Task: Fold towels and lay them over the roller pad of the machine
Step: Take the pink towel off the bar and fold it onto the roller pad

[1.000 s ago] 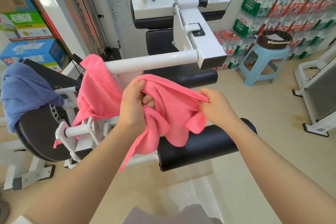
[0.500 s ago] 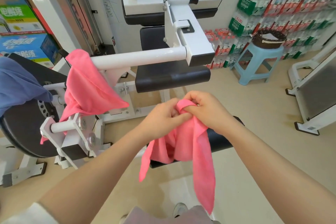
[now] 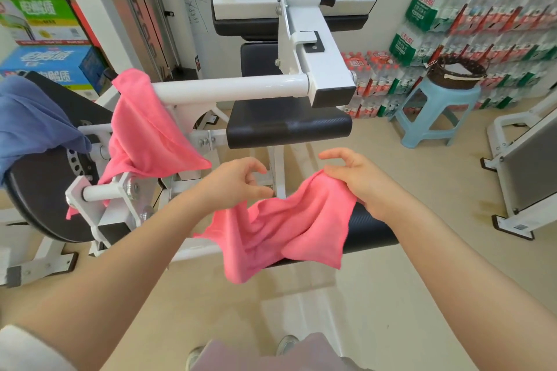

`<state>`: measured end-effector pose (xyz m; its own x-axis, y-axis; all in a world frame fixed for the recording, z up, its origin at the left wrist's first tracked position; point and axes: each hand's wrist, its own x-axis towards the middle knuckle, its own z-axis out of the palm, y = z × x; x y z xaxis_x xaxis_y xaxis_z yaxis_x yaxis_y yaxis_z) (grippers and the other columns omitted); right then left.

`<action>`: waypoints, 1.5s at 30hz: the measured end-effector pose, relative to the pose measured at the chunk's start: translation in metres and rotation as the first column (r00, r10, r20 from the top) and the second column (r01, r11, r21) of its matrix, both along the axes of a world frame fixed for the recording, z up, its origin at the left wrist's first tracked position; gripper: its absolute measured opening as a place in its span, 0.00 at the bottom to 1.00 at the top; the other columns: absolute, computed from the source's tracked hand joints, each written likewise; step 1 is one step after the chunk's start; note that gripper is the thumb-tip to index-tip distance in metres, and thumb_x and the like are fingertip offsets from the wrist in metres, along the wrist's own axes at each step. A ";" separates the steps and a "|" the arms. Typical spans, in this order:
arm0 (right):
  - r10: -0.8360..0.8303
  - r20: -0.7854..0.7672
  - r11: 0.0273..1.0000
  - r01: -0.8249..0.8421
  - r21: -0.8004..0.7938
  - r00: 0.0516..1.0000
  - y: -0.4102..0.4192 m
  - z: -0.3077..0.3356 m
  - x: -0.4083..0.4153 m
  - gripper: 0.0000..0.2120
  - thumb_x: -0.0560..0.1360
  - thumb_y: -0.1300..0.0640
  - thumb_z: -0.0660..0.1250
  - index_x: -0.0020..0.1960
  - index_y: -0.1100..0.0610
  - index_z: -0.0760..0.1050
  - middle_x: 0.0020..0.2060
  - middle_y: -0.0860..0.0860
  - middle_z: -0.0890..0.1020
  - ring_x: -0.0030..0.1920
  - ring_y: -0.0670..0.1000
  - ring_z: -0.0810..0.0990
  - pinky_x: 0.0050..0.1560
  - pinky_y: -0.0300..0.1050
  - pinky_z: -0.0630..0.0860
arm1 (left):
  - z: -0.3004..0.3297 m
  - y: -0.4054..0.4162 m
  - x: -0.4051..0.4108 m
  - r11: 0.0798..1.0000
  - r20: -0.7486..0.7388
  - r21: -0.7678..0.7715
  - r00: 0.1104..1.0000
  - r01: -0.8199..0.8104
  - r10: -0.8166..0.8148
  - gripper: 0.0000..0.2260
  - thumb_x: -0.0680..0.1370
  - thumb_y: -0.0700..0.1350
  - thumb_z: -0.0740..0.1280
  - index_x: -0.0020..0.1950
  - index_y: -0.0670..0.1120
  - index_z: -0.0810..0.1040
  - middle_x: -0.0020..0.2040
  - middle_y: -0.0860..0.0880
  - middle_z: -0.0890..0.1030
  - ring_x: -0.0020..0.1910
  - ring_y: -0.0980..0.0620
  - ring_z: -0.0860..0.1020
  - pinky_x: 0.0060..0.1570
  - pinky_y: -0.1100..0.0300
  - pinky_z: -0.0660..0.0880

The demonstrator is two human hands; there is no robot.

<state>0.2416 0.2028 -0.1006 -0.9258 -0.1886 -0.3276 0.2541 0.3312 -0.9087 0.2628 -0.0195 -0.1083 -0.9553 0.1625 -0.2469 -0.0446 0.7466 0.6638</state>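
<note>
Pink towel (image 3: 289, 229) draped rumpled over black roller pad (image 3: 370, 227), at 6 o'clock from the seat. Left hand (image 3: 232, 181) loosely curled, empty; right hand (image 3: 358, 181) relaxed, touching the towel's edge. Laying step; next, smooth it flat.

Bare forearms, a white sleeve edge (image 3: 21, 346) at the left arm, pale mauve trousers (image 3: 271, 355), light shoes (image 3: 287, 343)
</note>
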 end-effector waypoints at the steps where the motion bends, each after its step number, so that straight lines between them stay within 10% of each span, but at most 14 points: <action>1: -0.014 0.025 1.000 0.013 0.007 1.000 -0.002 -0.001 -0.001 0.12 0.78 0.62 0.61 0.58 0.52 0.75 0.42 0.50 0.77 0.35 0.47 0.73 0.34 0.40 0.69 | 0.002 -0.002 0.000 1.000 -0.004 -0.003 1.000 0.012 -0.012 0.15 0.72 0.46 0.72 0.57 0.49 0.74 0.35 0.54 0.76 0.32 0.58 0.73 0.39 0.62 0.69; 7: 0.257 -0.009 0.966 -0.257 -0.016 0.966 -0.029 0.002 0.009 0.21 0.77 0.62 0.63 0.67 0.46 0.69 0.43 0.50 0.79 0.36 0.43 0.76 0.39 0.37 0.72 | 0.027 0.008 0.007 0.885 -0.055 0.464 0.998 0.015 0.012 0.12 0.72 0.34 0.70 0.52 0.47 0.77 0.32 0.54 0.71 0.29 0.62 0.70 0.37 0.69 0.69; 12: 0.414 -0.059 0.905 -0.418 -0.075 0.908 -0.052 0.008 0.022 0.10 0.78 0.63 0.61 0.47 0.49 0.76 0.40 0.50 0.79 0.41 0.44 0.75 0.49 0.39 0.72 | 0.036 0.023 0.008 0.873 -0.232 0.472 0.973 0.121 -0.009 0.13 0.72 0.37 0.71 0.51 0.52 0.76 0.33 0.55 0.73 0.31 0.63 0.72 0.36 0.70 0.68; 18: 0.175 -0.058 0.962 -0.184 -0.202 0.983 -0.045 0.001 0.015 0.08 0.77 0.63 0.61 0.47 0.52 0.76 0.39 0.50 0.80 0.38 0.46 0.77 0.40 0.40 0.73 | -0.003 0.019 0.010 0.939 -0.268 0.345 0.959 0.005 0.093 0.10 0.75 0.46 0.69 0.55 0.51 0.74 0.49 0.53 0.77 0.47 0.58 0.75 0.50 0.62 0.71; 21: 0.130 0.041 0.866 -0.093 -0.491 0.991 -0.037 0.000 0.012 0.06 0.70 0.63 0.62 0.40 0.54 0.75 0.30 0.48 0.77 0.31 0.47 0.75 0.35 0.41 0.72 | -0.029 0.013 0.010 0.878 -0.008 0.473 0.997 0.069 -0.074 0.18 0.71 0.50 0.71 0.58 0.49 0.73 0.59 0.51 0.77 0.59 0.55 0.75 0.58 0.60 0.72; 27: -0.030 0.216 0.647 0.184 -0.740 0.976 -0.037 0.000 0.012 0.11 0.74 0.65 0.56 0.38 0.57 0.75 0.38 0.53 0.76 0.42 0.58 0.78 0.47 0.50 0.79 | -0.092 0.013 0.011 0.990 0.184 0.113 0.978 0.082 -0.102 0.04 0.74 0.44 0.67 0.41 0.45 0.76 0.39 0.50 0.78 0.39 0.52 0.73 0.41 0.58 0.69; 33: -0.285 0.320 0.570 0.428 -0.701 0.904 -0.030 -0.006 0.000 0.12 0.75 0.66 0.51 0.40 0.57 0.70 0.21 0.49 0.64 0.20 0.46 0.62 0.21 0.33 0.58 | -0.095 0.002 -0.003 0.936 -0.057 0.148 0.942 -0.319 0.330 0.09 0.70 0.34 0.61 0.41 0.47 0.76 0.34 0.52 0.76 0.35 0.52 0.72 0.30 0.67 0.67; 36: -0.436 0.127 0.707 0.426 -0.564 0.891 -0.022 -0.002 -0.008 0.13 0.72 0.68 0.53 0.36 0.57 0.71 0.19 0.46 0.65 0.20 0.45 0.61 0.21 0.34 0.57 | -0.103 -0.018 -0.009 0.903 -0.097 0.091 0.899 -0.419 0.427 0.11 0.70 0.33 0.60 0.48 0.43 0.77 0.39 0.48 0.79 0.41 0.46 0.76 0.38 0.58 0.69; 39: -0.211 -0.483 0.932 0.325 0.163 0.850 -0.014 -0.004 -0.013 0.12 0.71 0.68 0.58 0.37 0.55 0.76 0.23 0.43 0.70 0.25 0.43 0.67 0.31 0.39 0.65 | -0.114 -0.039 -0.009 0.877 0.004 -0.094 0.881 -0.472 0.474 0.06 0.73 0.36 0.60 0.44 0.40 0.76 0.42 0.39 0.79 0.45 0.39 0.77 0.42 0.53 0.71; 42: 0.278 -0.397 0.762 0.050 0.645 0.875 -0.029 -0.014 -0.009 0.18 0.73 0.64 0.59 0.59 0.52 0.76 0.27 0.45 0.69 0.29 0.47 0.69 0.38 0.42 0.68 | -0.104 -0.030 -0.011 0.886 0.055 -0.009 0.884 -0.464 0.463 0.14 0.78 0.42 0.59 0.32 0.40 0.72 0.36 0.38 0.75 0.38 0.43 0.73 0.38 0.55 0.66; 45: 0.463 -0.236 0.757 -0.243 0.606 0.854 -0.052 -0.028 0.003 0.28 0.74 0.62 0.58 0.72 0.45 0.63 0.28 0.47 0.73 0.29 0.47 0.70 0.36 0.43 0.70 | -0.069 -0.003 -0.011 0.919 0.081 0.287 0.963 -0.271 0.259 0.11 0.77 0.43 0.61 0.41 0.41 0.81 0.36 0.44 0.79 0.37 0.51 0.73 0.39 0.57 0.70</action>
<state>0.2446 0.1505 -0.1283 -0.8956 -0.4206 -0.1445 -0.2809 0.7869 -0.5495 0.2521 -0.0225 -0.1769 -0.9636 -0.0240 -0.2663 -0.2452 0.4765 0.8443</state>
